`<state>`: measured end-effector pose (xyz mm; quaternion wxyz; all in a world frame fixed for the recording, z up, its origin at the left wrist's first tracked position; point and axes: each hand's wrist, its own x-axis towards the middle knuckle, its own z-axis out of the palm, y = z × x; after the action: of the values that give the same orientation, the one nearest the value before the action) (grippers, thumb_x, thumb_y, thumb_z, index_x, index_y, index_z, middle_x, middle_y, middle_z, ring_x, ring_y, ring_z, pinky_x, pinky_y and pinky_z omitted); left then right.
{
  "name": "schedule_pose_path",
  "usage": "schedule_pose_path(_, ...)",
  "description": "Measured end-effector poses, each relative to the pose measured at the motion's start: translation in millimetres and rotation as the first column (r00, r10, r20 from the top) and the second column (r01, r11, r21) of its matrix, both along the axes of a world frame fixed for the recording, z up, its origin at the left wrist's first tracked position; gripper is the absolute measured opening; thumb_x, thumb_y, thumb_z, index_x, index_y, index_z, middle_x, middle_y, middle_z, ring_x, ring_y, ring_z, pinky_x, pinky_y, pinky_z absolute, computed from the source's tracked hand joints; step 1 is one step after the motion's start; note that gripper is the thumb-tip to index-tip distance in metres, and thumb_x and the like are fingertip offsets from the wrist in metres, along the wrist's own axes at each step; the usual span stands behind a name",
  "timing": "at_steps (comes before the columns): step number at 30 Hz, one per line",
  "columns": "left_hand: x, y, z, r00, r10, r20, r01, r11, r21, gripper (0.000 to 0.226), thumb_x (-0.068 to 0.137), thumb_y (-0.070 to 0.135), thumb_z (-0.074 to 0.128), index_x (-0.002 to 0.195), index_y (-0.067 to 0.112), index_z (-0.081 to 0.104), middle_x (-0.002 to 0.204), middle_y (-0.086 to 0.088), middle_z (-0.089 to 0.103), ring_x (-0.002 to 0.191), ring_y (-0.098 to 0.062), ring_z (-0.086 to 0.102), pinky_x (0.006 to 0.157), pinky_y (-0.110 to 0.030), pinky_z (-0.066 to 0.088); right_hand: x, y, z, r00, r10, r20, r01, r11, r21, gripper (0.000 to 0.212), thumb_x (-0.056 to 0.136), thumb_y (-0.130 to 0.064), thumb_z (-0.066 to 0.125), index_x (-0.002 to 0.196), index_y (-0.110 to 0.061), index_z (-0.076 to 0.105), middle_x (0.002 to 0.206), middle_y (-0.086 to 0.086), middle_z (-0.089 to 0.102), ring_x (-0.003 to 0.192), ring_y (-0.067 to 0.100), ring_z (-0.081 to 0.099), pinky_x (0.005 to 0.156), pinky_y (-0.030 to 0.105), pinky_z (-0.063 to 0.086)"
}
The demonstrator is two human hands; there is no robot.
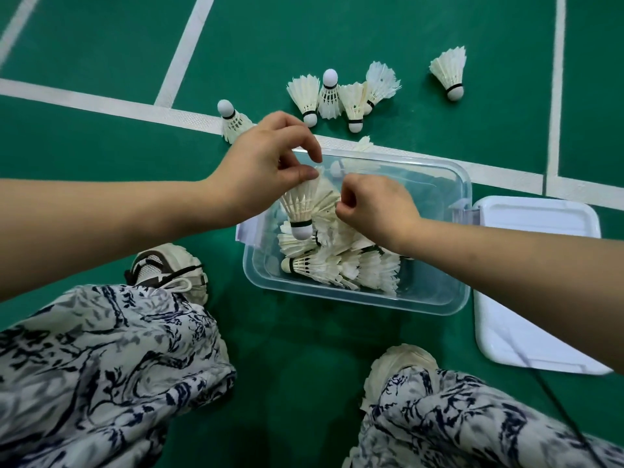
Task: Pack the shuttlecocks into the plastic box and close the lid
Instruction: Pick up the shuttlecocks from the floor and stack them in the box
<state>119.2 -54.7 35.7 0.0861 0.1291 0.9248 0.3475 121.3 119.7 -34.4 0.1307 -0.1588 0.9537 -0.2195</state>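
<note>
Pinching shuttlecock (300, 204) by feather rim, left hand (266, 163) hangs it above box (439, 292), cork down, axis upright. Right hand (374, 211) curled beside feathers, grip unclear. Loose shuttlecocks (329, 92) beyond box; lid (540, 231) beside box.

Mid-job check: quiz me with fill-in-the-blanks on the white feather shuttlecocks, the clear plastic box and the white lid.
1. The left hand pinches a white feather shuttlecock by its ___, cork end down.
2. The clear plastic box sits on the ___ court floor.
3. The white plastic lid lies on the floor at the person's ___ of the box.
Missing words: feathers; green; right.
</note>
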Motion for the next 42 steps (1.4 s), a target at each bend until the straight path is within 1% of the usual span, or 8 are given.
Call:
schedule_pose_path(7, -2, -9, -1, 1.0, 0.009, -0.021, -0.01, 1.0, -0.027, 0.01, 0.079, 0.013, 0.067, 0.088, 0.013, 0.063, 0.103, 0.002, 0.047, 0.061, 0.012, 0.052, 0.065, -0.003, 0.038, 6, 0, 0, 1.0, -0.006, 0.007, 0.006, 0.999, -0.034, 0.009, 0.085, -0.026, 0.052, 0.084, -0.021, 0.046, 0.08, -0.002, 0.052, 0.075, 0.021, 0.047, 0.063, 0.028, 0.031)
schedule_pose_path(11, -5, -16, 0, 0.999, 0.037, -0.026, -0.038, 0.999, -0.029, 0.009, 0.08, 0.013, 0.067, 0.088, 0.015, 0.063, 0.104, 0.002, 0.047, 0.061, 0.01, 0.054, 0.066, -0.004, 0.039, 4, -2, 2, 0.999, 0.05, 0.011, -0.049, 0.993, -0.11, 0.041, 0.086, -0.032, 0.056, 0.124, -0.023, 0.044, 0.098, -0.002, 0.052, 0.087, 0.016, 0.048, 0.072, 0.028, 0.035)
schedule_pose_path(13, -6, -18, 0, 0.999, 0.046, -0.03, -0.046, 0.999, -0.02, 0.009, 0.08, 0.013, 0.067, 0.089, 0.014, 0.063, 0.103, 0.002, 0.047, 0.062, 0.011, 0.054, 0.066, -0.005, 0.041, -1, -7, 4, 0.991, 0.13, -0.014, -0.131, 0.989, -0.067, 0.051, 0.087, -0.034, 0.057, 0.134, -0.027, 0.038, 0.106, 0.003, 0.055, 0.099, 0.021, 0.051, 0.08, 0.032, 0.039)
schedule_pose_path(16, -6, -21, 0, 0.998, 0.057, -0.035, -0.058, 0.998, -0.011, 0.01, 0.08, 0.013, 0.067, 0.089, 0.014, 0.063, 0.102, 0.002, 0.047, 0.062, 0.011, 0.054, 0.067, -0.007, 0.042, -11, -15, 5, 0.978, 0.209, 0.011, -0.209, 0.976, 0.061, 0.041, 0.089, -0.04, 0.053, 0.127, -0.027, 0.047, 0.111, 0.005, 0.055, 0.111, 0.025, 0.048, 0.085, 0.035, 0.041)
schedule_pose_path(20, -6, -24, 0, 0.997, 0.065, -0.039, -0.066, 0.998, -0.002, 0.01, 0.08, 0.013, 0.067, 0.088, 0.015, 0.063, 0.102, 0.002, 0.047, 0.062, 0.01, 0.054, 0.067, -0.006, 0.041, -17, -13, 4, 0.97, 0.238, -0.055, -0.228, 0.961, 0.155, 0.03, 0.091, -0.041, 0.05, 0.105, -0.016, 0.059, 0.106, 0.008, 0.06, 0.104, 0.028, 0.054, 0.073, 0.032, 0.036)
schedule_pose_path(27, -6, -24, 2, 0.996, 0.079, -0.039, -0.079, 0.997, -0.021, 0.009, 0.08, 0.014, 0.067, 0.088, 0.016, 0.063, 0.103, 0.004, 0.047, 0.062, 0.01, 0.054, 0.068, -0.008, 0.042, 3, 6, 5, 0.988, 0.151, -0.026, -0.153, 0.985, -0.086, 0.021, 0.089, -0.036, 0.055, 0.077, -0.022, 0.045, 0.072, -0.003, 0.051, 0.069, 0.02, 0.045, 0.059, 0.03, 0.033)
schedule_pose_path(32, -7, -26, 4, 0.996, 0.079, -0.052, -0.08, 0.997, -0.022, 0.01, 0.08, 0.014, 0.067, 0.088, 0.017, 0.063, 0.103, 0.005, 0.047, 0.062, 0.01, 0.054, 0.073, -0.015, 0.045, 13, 10, 6, 1.0, -0.01, -0.024, 0.006, 0.985, -0.174, 0.02, 0.087, -0.033, 0.057, 0.075, -0.023, 0.045, 0.067, -0.006, 0.049, 0.066, 0.018, 0.046, 0.059, 0.028, 0.032)
schedule_pose_path(42, -8, -23, 0, 0.995, 0.075, -0.063, -0.076, 0.997, -0.018, 0.011, 0.08, 0.014, 0.067, 0.09, 0.014, 0.064, 0.103, 0.003, 0.047, 0.063, 0.003, 0.055, 0.075, -0.021, 0.047, -2, -11, 0, 0.968, 0.232, -0.094, -0.221, 0.969, 0.111, 0.022, 0.093, -0.033, 0.046, 0.094, -0.013, 0.055, 0.094, 0.009, 0.065, 0.085, 0.029, 0.059, 0.062, 0.028, 0.031)
